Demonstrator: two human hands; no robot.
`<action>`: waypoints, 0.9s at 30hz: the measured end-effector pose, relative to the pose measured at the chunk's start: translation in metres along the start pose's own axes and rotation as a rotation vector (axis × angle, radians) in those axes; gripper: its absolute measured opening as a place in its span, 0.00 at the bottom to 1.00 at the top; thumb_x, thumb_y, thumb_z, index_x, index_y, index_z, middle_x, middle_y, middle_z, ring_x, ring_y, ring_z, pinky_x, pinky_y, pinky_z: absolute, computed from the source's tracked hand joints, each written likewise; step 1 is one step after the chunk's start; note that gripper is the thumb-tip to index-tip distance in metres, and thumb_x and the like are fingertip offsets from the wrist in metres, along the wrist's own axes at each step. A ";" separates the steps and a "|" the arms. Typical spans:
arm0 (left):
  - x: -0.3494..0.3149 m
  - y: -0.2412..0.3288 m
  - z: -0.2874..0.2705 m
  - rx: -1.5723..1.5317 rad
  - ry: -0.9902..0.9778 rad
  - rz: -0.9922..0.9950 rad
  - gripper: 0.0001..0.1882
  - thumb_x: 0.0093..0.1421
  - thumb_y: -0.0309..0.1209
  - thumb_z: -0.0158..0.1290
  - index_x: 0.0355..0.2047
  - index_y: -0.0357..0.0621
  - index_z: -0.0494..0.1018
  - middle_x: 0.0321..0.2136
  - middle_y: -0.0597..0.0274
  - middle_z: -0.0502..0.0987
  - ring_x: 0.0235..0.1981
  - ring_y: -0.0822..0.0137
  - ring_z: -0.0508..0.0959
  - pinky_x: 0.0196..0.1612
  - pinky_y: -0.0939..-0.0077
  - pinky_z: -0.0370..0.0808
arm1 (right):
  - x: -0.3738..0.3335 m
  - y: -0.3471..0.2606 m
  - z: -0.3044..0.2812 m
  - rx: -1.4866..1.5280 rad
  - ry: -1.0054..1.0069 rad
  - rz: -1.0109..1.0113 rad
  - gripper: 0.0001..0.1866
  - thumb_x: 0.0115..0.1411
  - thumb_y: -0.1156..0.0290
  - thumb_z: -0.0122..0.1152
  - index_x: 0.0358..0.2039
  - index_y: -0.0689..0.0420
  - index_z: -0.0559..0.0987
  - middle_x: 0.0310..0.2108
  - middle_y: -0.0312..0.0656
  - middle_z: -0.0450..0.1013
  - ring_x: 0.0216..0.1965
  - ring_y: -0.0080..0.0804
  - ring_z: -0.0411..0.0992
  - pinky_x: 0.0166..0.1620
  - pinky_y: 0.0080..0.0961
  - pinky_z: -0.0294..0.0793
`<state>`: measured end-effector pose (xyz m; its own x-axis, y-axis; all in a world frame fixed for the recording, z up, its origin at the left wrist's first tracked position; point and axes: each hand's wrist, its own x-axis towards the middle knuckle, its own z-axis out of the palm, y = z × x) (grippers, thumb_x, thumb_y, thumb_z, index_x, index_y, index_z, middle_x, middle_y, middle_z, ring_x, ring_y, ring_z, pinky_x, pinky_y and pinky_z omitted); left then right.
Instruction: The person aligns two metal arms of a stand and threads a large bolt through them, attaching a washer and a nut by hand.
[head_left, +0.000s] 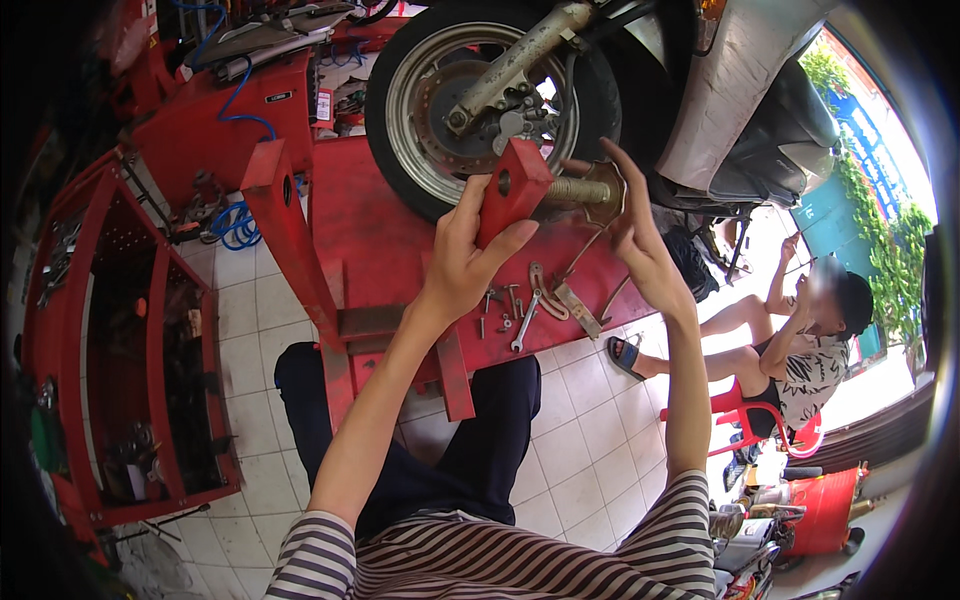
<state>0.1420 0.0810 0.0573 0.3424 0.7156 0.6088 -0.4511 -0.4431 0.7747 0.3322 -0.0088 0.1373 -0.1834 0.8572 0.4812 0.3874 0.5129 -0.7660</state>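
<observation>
Left hand [462, 252] gripped red post [516, 195] before wheel [438, 110] | right hand [655, 262], open-fingered, curved around clamp plate [608, 197], wheel's lower right — contact unclear | sudden turn of threaded screw [575, 191] possibly risked a pinch

Flat red worktop [350, 235], scuffed in places, reaching beneath the wheel [392, 150]. Carries that wheel upright, tyre down. On the near side of the wheel, slightly right, bears loose metal pieces: several bolts [514, 300], a wrench [525, 322] and, just beside it, a slotted bracket [546, 295]. Farther right of the wheel, holds a rusty plate [574, 305]. Near and left of the wheel, meets a red frame [385, 322], whether resting or fixed, impossible to tell.
</observation>
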 end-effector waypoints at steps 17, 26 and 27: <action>0.000 -0.003 -0.002 -0.030 0.007 0.032 0.23 0.63 0.38 0.59 0.51 0.37 0.67 0.28 0.65 0.75 0.28 0.76 0.69 0.34 0.79 0.69 | 0.011 -0.010 -0.002 -0.176 0.106 0.011 0.38 0.48 0.80 0.73 0.59 0.62 0.68 0.61 0.46 0.66 0.59 0.33 0.68 0.62 0.30 0.67; 0.001 -0.004 -0.001 0.016 0.000 0.082 0.24 0.65 0.38 0.56 0.53 0.33 0.64 0.22 0.70 0.69 0.21 0.81 0.65 0.24 0.83 0.62 | -0.001 0.000 0.013 -0.133 0.149 0.042 0.45 0.50 0.78 0.73 0.66 0.59 0.58 0.58 0.48 0.69 0.61 0.34 0.68 0.62 0.33 0.68; 0.001 -0.003 -0.002 0.014 -0.003 0.084 0.24 0.65 0.38 0.56 0.52 0.34 0.64 0.21 0.70 0.69 0.21 0.81 0.65 0.24 0.83 0.62 | 0.003 -0.001 0.014 -0.160 0.200 -0.050 0.49 0.47 0.80 0.75 0.67 0.59 0.57 0.58 0.48 0.69 0.61 0.34 0.67 0.63 0.33 0.66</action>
<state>0.1422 0.0844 0.0556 0.3065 0.6741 0.6721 -0.4670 -0.5088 0.7232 0.3184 -0.0065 0.1337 -0.0296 0.7967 0.6037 0.5235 0.5268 -0.6696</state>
